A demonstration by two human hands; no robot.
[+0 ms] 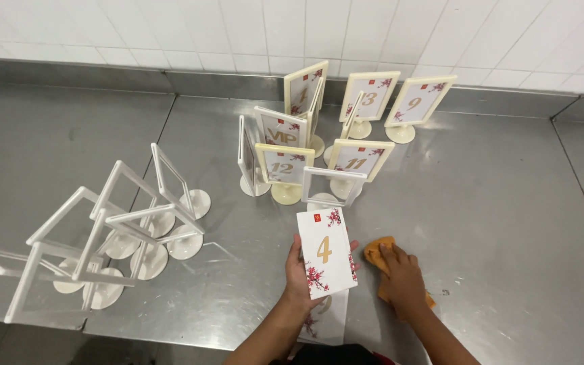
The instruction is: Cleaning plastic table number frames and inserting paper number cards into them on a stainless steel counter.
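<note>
My left hand holds up a white card printed with a gold numeral and red blossom sprigs. My right hand presses flat on an orange cloth lying on the steel counter. Just beyond the card stands an empty cream frame stand. Another similar card lies on the counter under my left wrist, partly hidden.
Several cream frame stands with number cards cluster at the back centre near the tiled wall. Several empty white frame stands stand crowded at the left, near the counter's front edge.
</note>
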